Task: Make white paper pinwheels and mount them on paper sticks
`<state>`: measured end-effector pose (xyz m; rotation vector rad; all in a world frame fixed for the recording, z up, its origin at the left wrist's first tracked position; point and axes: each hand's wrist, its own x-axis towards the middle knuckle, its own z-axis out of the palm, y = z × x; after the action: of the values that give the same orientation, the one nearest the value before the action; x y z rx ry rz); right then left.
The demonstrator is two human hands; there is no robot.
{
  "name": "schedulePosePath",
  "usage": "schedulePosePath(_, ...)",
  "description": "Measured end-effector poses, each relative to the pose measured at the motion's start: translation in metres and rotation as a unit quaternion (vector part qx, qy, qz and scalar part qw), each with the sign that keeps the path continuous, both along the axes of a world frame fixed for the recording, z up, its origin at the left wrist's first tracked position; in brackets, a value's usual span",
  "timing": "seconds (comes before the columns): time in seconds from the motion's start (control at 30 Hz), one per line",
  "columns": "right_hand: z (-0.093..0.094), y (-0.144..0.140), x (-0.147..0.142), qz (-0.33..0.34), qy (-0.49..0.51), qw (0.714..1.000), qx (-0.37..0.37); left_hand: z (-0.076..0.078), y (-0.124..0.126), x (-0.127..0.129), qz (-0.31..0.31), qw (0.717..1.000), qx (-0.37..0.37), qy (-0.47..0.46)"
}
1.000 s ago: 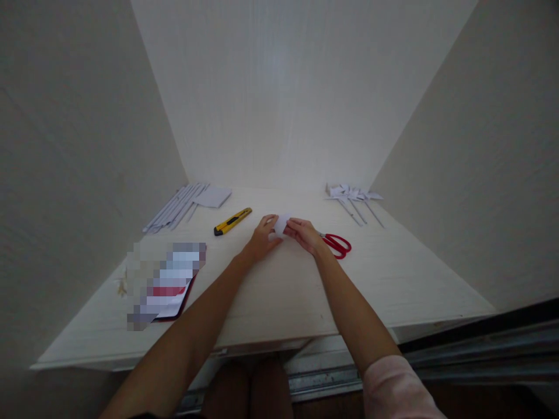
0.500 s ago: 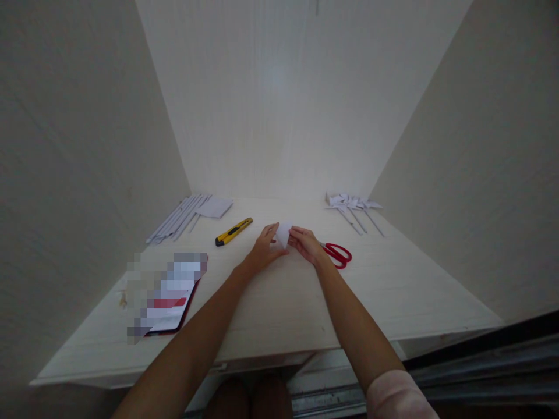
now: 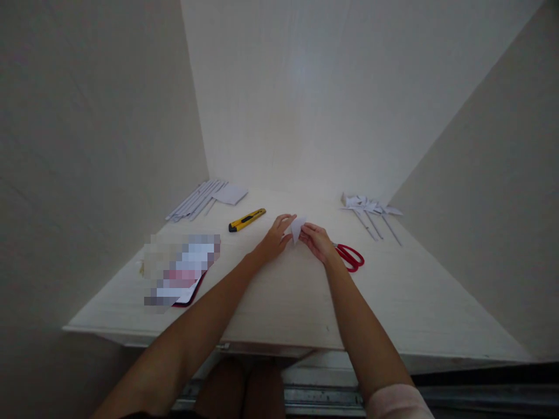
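A small folded piece of white paper (image 3: 297,229), with a pointed lower end, is held up between my hands over the middle of the table. My right hand (image 3: 318,241) pinches its right edge between thumb and fingers. At the paper's left side, my left hand (image 3: 275,238) has its fingertips on the upper edge and its thumb lower down, with a gap between them. Just beyond my right wrist lie red-handled scissors (image 3: 350,258), their blades mostly hidden behind the hand. A yellow utility knife (image 3: 247,220) rests to the left of my left hand.
Rolled paper sticks (image 3: 196,201) and a flat white sheet (image 3: 232,194) lie at the back left. Paper pinwheels (image 3: 364,203) on sticks are at the back right. A phone (image 3: 192,273), partly blurred, lies at the left on the white table (image 3: 283,314). Walls enclose the back and sides.
The view has shifted and tilted, so everything sits further right. The paper looks narrower, turned between my hands, and my left fingers have drawn slightly toward its left edge.
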<state>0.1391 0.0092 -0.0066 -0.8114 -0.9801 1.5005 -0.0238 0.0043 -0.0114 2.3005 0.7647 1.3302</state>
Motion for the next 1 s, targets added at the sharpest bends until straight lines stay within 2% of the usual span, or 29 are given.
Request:
schedulePosePath(0.17,-0.003,0.0026,0.0016,0.006,-0.013,1.0,0.004,0.0012,-0.001,0.0003,0.014,1.0,0.017,0.002)
schedulePosePath(0.63,0.0032,-0.0033,-0.0016,0.016,-0.019,0.999,0.02,0.0065,-0.0029,-0.0004,0.048,0.999,-0.002,0.01)
schedulePosePath(1.0,0.0033,-0.0033,-0.0007,0.032,-0.022,0.999,0.029,0.0018,0.0013,-0.0011,0.08,0.997,-0.014,0.016)
